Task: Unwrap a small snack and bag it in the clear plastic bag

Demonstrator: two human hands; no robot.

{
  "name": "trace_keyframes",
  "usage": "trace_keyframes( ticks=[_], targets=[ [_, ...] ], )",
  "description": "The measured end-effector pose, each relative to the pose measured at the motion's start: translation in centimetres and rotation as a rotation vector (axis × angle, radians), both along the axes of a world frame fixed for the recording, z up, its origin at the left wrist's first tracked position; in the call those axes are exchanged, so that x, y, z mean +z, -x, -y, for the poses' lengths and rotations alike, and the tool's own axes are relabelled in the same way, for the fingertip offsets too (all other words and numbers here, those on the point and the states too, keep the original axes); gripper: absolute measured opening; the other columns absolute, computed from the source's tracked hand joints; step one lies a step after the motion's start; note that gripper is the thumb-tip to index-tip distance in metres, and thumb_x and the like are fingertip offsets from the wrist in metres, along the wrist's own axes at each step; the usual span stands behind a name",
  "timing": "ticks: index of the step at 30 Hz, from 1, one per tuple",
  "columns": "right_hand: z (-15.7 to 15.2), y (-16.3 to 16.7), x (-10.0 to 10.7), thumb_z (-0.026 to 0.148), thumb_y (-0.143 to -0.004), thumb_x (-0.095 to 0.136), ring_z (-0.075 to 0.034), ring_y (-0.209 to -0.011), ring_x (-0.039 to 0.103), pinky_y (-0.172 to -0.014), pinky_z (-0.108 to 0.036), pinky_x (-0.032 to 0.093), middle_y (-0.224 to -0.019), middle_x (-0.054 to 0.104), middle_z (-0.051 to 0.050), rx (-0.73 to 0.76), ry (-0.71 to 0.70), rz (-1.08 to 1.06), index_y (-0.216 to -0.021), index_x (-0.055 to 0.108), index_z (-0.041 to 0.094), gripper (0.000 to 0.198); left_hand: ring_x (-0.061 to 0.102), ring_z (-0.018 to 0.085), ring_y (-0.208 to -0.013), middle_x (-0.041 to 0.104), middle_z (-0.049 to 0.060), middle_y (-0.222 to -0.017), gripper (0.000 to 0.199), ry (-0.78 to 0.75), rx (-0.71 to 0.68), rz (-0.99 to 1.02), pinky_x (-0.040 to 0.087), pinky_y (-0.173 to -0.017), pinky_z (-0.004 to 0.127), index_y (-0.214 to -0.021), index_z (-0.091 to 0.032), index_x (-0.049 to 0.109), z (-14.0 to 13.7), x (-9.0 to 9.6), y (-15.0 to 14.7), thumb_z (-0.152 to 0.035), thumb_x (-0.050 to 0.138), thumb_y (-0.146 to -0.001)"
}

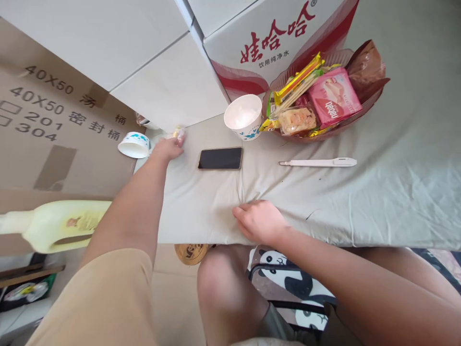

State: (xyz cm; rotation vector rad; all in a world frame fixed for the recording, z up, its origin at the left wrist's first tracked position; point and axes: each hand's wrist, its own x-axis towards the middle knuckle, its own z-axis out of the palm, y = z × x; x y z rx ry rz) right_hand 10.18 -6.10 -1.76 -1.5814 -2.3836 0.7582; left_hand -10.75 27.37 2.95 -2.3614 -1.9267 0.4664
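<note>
My left hand [166, 150] reaches to the far left of the cloth-covered table. Its fingertips close on a small red-and-yellow wrapped snack [179, 136], slightly blurred. Just left of that hand, a white paper bowl with blue print [135, 145] lies tipped on its side. My right hand [260, 222] rests at the table's near edge, fingers curled in with nothing visible in them. Between the hands and farther back lies a dark-screened phone [220, 158]. Another paper bowl [244, 117] stands upright beside a pinkish see-through basket [370, 108] filled with packaged snacks.
A white utility knife [319, 163] lies right of the phone. Behind stand a white-and-red carton [248, 48] and white cabinet panels [173, 86]. A large brown carton [54, 110] and a yellow bottle [54, 226] are on the left. My knees are below the table edge.
</note>
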Motion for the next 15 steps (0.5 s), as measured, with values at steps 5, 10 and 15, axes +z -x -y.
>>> trace_keyframes(
  ticks=[5,10,15],
  targets=[
    [1.1,0.0,0.5,0.020,-0.097,0.041,-0.029,-0.094,0.074,-0.066,-0.036,0.045,-0.106,0.076,-0.010,-0.025,-0.002,-0.009,-0.112,0.067,0.017,0.030,0.060,0.038,-0.114,0.063,0.016,-0.119,0.046,-0.078,-0.001,-0.096,0.048,-0.096,0.047,-0.115,-0.019,0.065,3.9,4.3,1.2,-0.029,0.077,-0.071],
    [2.9,-0.5,1.4,0.018,-0.097,0.039,-0.030,-0.100,0.074,-0.069,-0.035,0.046,-0.111,0.076,-0.012,0.017,0.088,-0.008,-0.113,0.069,0.017,0.033,0.056,0.037,-0.114,0.061,0.013,-0.109,0.029,-0.220,-0.135,0.033,0.047,-0.095,0.051,-0.099,-0.021,0.062,8.9,7.5,1.1,-0.018,0.071,-0.071],
    [4.4,-2.5,2.4,0.022,-0.094,0.048,-0.030,-0.096,0.074,-0.066,-0.034,0.044,-0.105,0.078,-0.013,0.073,0.185,-0.043,-0.103,0.075,0.019,0.028,0.058,0.030,-0.107,0.061,0.009,-0.097,0.015,-0.307,-0.311,0.235,0.048,-0.097,0.047,-0.082,-0.022,0.052,14.5,8.0,-1.8,-0.012,0.062,-0.076]
  ],
)
